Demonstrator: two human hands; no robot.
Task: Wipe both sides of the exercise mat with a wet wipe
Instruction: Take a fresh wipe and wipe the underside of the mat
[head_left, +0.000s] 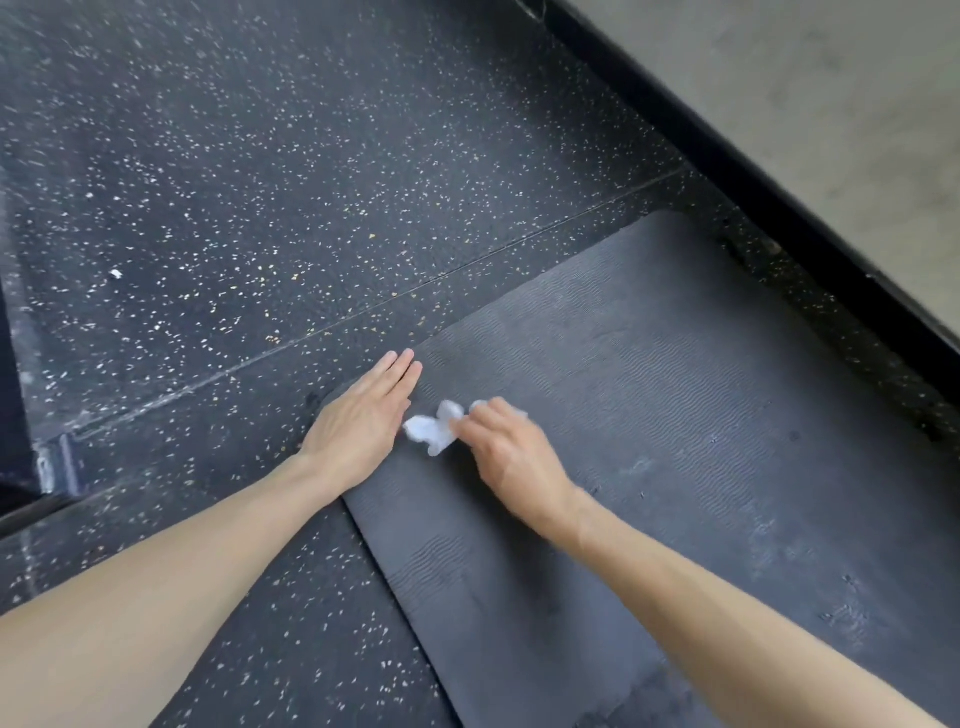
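The dark grey exercise mat is laid flat on the speckled black floor, filling the lower right of the frame. The left hand is pressed flat, fingers extended, on the mat's left edge at centre frame. A crumpled white wet wipe is pinched in the right hand against the mat, just beside the left hand.
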